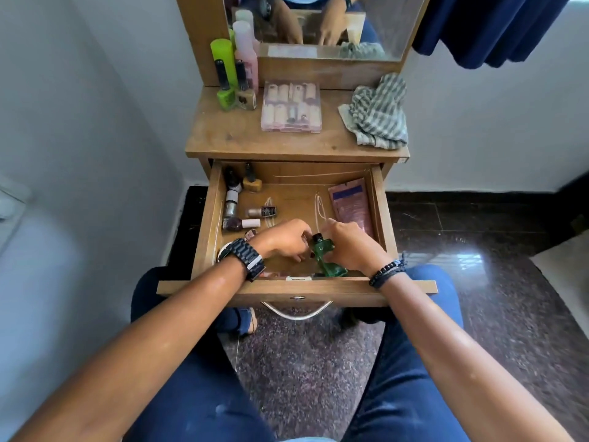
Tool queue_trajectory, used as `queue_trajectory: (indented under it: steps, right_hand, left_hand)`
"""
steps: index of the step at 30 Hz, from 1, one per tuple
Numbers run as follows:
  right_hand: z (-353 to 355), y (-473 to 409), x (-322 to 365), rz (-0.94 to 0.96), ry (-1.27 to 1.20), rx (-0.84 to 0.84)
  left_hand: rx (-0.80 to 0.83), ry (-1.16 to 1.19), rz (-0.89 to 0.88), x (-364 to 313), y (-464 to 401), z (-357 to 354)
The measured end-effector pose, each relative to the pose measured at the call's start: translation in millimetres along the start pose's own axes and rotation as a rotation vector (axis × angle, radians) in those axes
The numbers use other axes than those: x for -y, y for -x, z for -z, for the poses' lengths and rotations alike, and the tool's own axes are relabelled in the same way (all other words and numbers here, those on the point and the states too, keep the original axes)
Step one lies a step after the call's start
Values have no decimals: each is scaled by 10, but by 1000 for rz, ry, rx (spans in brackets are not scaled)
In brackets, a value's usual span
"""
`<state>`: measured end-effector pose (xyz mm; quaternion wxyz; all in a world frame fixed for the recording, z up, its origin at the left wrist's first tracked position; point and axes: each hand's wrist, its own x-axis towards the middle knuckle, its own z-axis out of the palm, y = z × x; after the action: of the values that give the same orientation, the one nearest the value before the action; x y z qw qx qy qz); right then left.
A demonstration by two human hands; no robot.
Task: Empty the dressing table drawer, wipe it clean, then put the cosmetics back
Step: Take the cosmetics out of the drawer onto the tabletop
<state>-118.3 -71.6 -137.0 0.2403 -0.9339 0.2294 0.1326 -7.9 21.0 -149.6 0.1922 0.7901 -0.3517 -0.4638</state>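
The wooden drawer [207, 224] is pulled out, and both my hands are inside it near the front. My right hand [352, 247] grips a green bottle [325, 250] with a dark cap. My left hand [287, 239] has its fingers curled beside the bottle's cap; whether it holds anything is hidden. Several nail polish bottles [237, 202] lie along the drawer's left side. A pink sachet [352, 204] lies at its right. On the tabletop [223, 135] stand a clear compartment box [291, 106], green and pink bottles [234, 74], and a striped cloth [377, 113].
A mirror [318, 23] rises behind the tabletop. White walls stand on both sides, and a dark blue curtain [484, 27] hangs at the upper right. My knees in blue jeans flank the drawer front, with its metal handle [296, 311] between them above a speckled floor.
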Motion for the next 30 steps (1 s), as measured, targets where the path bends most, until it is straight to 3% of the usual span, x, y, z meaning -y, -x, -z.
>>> queue_trajectory:
  steps: [9, 15, 20, 22, 25, 27, 30]
  right_hand:
    - [-31, -101, 51, -101, -111, 23]
    - [27, -103, -17, -104, -297, -24]
    - [127, -107, -100, -118, -729, -88]
    - [192, -123, -63, -89, -948, -107]
    - [304, -159, 16, -17, -1085, -78]
    - [341, -187, 36, 9, -1027, -68]
    - [324, -201, -10, -57, -484, -260]
  left_hand:
    - [-11, 316, 79, 20, 67, 6]
    - [43, 458, 25, -1, 126, 67]
    - [7, 444, -53, -17, 196, 207]
    - [-59, 423, -89, -26, 218, 261]
    - [-169, 445, -119, -23, 235, 326]
    - [-183, 479, -116, -16, 241, 338]
    - [-187, 445, -70, 5, 235, 290]
